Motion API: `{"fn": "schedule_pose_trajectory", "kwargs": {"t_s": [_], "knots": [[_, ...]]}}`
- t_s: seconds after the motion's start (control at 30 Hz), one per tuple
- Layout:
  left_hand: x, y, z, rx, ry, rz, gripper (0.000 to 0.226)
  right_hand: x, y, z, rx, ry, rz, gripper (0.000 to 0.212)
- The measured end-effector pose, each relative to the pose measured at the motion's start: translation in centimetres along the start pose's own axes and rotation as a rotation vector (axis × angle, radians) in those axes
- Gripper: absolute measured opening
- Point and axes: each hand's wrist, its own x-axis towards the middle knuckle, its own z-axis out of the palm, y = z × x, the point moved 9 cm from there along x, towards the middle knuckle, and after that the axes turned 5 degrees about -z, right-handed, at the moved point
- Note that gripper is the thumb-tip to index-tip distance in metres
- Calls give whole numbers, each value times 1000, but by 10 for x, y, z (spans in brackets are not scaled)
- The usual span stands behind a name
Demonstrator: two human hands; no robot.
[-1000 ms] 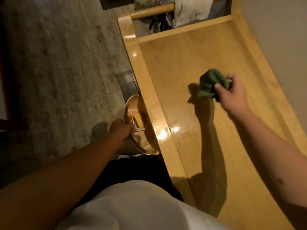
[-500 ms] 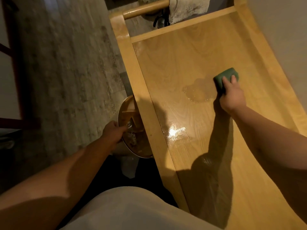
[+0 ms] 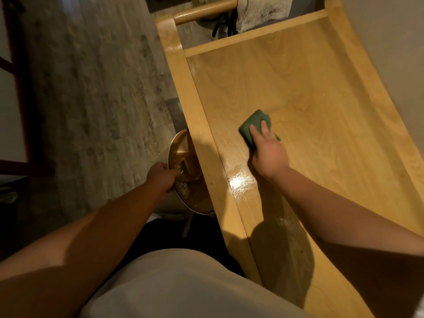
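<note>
A folded green cloth (image 3: 250,123) lies flat on the light wooden slide board (image 3: 321,111). My right hand (image 3: 267,150) presses on the cloth with straight fingers, near the board's left rail (image 3: 195,106). My left hand (image 3: 161,176) grips the near rim of a round metal bowl (image 3: 181,154), which it holds low beside that rail, outside the slide. The bowl holds murky water. A wet glossy patch (image 3: 241,182) shines on the wood just behind my right wrist.
A round wooden bar (image 3: 206,11) crosses the far end, with a pale towel (image 3: 261,10) draped over it. A plain wall (image 3: 390,42) runs along the right side. Stone-patterned floor (image 3: 91,99) lies to the left, with dark furniture legs (image 3: 20,88) at the far left.
My right hand first held the cloth bunched above the wood, then laid it flat and slid it leftward and nearer to me. The left hand kept its grip on the bowl.
</note>
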Motion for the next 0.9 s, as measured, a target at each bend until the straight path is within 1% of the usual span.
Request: {"fn": "schedule_pose_trajectory", "kwargs": {"t_s": [0.17, 0.3, 0.33, 0.43, 0.47, 0.53, 0.57, 0.67, 0.77, 0.83, 0.9], "knots": [[0, 1, 0, 17, 3, 11, 25, -18, -57, 30, -8, -59, -153, 82], [-4, 6, 0, 54, 3, 31, 22, -27, -92, 50, 11, -105, -213, 88], [-5, 7, 0, 62, 0, 36, 23, -29, -99, 53, 52, -101, -225, 84], [-8, 8, -1, 69, -21, 44, 30, -38, -126, 57, 208, -44, -275, 58], [-9, 8, -2, 56, -27, 45, 31, -42, -138, 61, 218, -46, -315, 55], [-9, 6, -7, 18, -34, 40, 26, -46, -158, 78, 161, -93, -394, 56], [-8, 4, -10, -4, -38, 32, 23, -47, -164, 85, 132, -113, -401, 55], [-6, 1, -19, -64, -45, 18, 26, -42, -174, 94, 85, -103, -399, 48], [-6, 4, -22, -73, -41, 32, 23, -42, -183, 103, 96, -124, -378, 33], [-6, 6, -21, -54, -36, 37, 22, -42, -180, 103, 213, -138, -272, 30], [-5, 7, -22, -34, -35, 41, 22, -40, -168, 97, 396, -117, -125, 27]]}}
